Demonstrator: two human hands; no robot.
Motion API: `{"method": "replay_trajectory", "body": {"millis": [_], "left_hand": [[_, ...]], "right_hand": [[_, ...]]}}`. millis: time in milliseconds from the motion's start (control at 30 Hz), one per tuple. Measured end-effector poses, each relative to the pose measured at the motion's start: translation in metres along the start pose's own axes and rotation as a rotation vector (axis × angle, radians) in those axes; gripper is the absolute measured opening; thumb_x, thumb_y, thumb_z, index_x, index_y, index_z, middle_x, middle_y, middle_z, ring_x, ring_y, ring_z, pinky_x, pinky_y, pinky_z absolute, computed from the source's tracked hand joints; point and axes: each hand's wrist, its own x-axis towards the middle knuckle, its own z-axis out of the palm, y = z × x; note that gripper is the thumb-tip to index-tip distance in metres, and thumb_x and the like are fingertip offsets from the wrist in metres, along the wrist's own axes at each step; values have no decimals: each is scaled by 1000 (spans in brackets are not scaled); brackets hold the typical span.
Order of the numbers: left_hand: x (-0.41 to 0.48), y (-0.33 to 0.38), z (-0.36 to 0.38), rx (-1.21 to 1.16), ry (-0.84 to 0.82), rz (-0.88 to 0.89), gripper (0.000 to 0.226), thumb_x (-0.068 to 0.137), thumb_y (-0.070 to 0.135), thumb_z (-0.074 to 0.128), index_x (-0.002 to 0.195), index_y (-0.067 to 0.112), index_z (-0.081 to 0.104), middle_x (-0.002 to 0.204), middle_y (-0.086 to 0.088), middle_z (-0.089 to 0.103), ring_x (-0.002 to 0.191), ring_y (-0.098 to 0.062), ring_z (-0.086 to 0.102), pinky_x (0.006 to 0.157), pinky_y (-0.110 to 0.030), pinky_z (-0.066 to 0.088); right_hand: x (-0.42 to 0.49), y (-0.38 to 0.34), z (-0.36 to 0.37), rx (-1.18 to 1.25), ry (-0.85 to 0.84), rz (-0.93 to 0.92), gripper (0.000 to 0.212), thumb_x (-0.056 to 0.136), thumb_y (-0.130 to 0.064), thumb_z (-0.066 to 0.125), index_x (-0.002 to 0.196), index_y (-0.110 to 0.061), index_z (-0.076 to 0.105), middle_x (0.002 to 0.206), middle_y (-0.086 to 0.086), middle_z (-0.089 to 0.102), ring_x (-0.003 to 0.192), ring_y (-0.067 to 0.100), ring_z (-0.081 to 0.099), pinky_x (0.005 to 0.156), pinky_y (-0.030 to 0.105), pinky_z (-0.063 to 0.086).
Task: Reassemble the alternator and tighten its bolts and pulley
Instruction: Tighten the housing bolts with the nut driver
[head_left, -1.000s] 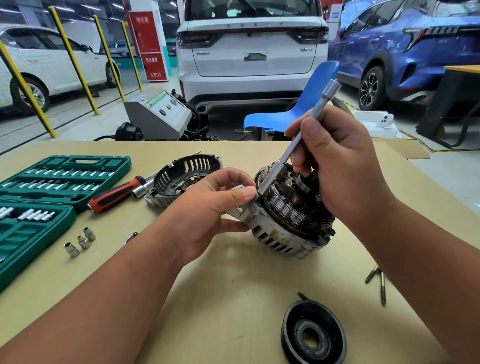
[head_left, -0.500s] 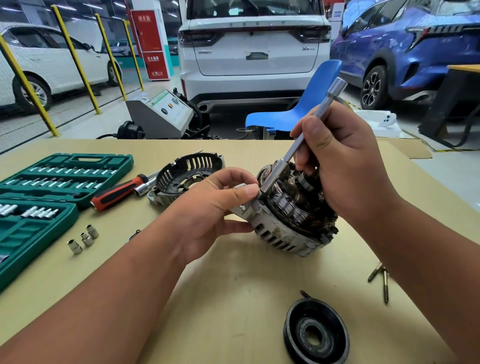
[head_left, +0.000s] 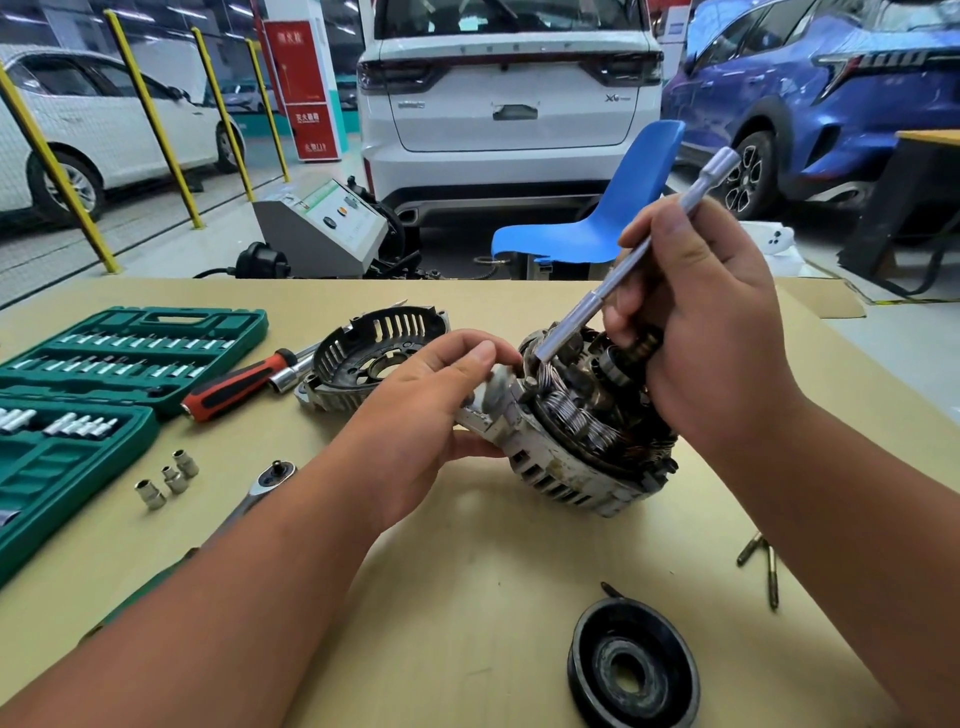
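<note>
Slanting from upper right down to lower left, the socket extension bar meets the alternator at its upper-left rim, its tip near the left thumb. The right hand curls round the bar's middle. The left hand grips the housing's projecting lug. The alternator lies tilted on the table, with its copper windings exposed above a grey slotted housing. Its black pulley lies apart, nearer the person, and the slotted rear cover lies beyond the left hand.
</note>
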Motion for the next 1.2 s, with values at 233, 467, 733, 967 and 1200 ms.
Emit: {"method": "replay_trajectory", "body": {"millis": [233,467,733,967,1200], "left_hand": [[-3,-8,6,386,147,241,26,101,44,51,120,43,69,113,7,71,99,-11,69,80,-23,55],[0,-13,6,590,343,394,20,109,36,51,126,42,60,106,11,71,99,-3,66,86,-31,53],[-15,-2,30,932,169,484,65,97,64,43,157,41,33,163,4,34,155,-16,27,126,-48,28],[-14,-4,24,913,14,329,79,94,72,36,164,39,23,167,7,30,158,-10,21,128,-48,23],[-13,-4,21,937,-52,332,93,80,90,47,159,58,10,168,10,21,160,-9,15,128,-49,25]], "right_hand": [[4,0,1,77,14,45,19,111,-28,45,98,-21,58,67,6,53,56,23,50,50,28,35],[5,0,7,144,61,86,19,109,-33,47,98,-24,60,69,3,54,57,22,53,52,28,37],[0,-3,15,187,81,65,18,113,-24,42,106,-20,58,83,7,67,69,22,63,62,34,46],[-4,-1,19,155,78,31,19,113,-20,42,106,-16,60,81,10,64,68,23,62,62,35,46],[-1,-2,18,111,54,24,18,112,-20,44,106,-14,61,80,12,62,68,26,61,61,36,46]]}}
